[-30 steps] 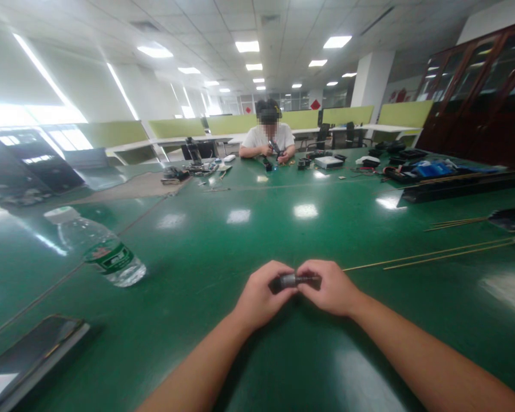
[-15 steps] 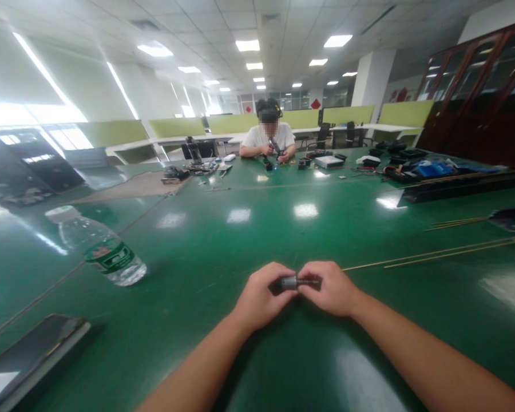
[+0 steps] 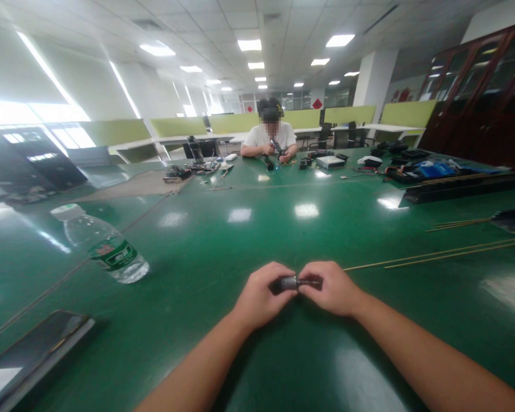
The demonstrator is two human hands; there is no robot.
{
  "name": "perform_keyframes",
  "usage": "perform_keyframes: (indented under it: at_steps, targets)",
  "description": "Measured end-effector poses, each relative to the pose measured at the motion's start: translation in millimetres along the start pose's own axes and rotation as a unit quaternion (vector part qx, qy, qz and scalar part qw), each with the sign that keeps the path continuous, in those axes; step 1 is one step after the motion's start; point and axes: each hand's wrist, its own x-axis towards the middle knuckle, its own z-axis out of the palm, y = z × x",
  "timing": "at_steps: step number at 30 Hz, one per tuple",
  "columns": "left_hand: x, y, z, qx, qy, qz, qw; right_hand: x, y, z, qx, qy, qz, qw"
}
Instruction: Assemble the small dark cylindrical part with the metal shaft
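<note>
Low over the green table (image 3: 223, 229), in the middle of the head view, both hands meet at one small object. My left hand (image 3: 260, 297) is closed around a short grey metal cylinder (image 3: 289, 283) with a darker end. From that cylinder a thin dark rod (image 3: 309, 282), apparently ridged like a drill bit, runs into the fingers of my right hand (image 3: 329, 289). Thumb and fingertips of the right hand pinch at the rod where it meets the cylinder. Its far end is hidden by the right palm, and the fingers cover part of the cylinder.
A water bottle (image 3: 107, 243) stands at left, with a dark flat case (image 3: 38, 357) nearer me. Thin brass-coloured rods (image 3: 446, 252) lie at right beside a long black profile (image 3: 463, 191). Across the table a person (image 3: 268, 137) holds a dark tool among electronic parts.
The surroundings have shifted slightly to the right in view. Both hands keep the same grip and position on the cylinder and rod.
</note>
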Motion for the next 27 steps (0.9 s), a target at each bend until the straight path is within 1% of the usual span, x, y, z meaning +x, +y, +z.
perform_keyframes:
  at_steps: [27]
  targets:
    - [-1.4, -3.5, -2.6, -0.002, 0.011, 0.0, 1.0, -1.1, 0.7, -2.5, -0.008, 0.004, -0.001, 1.0]
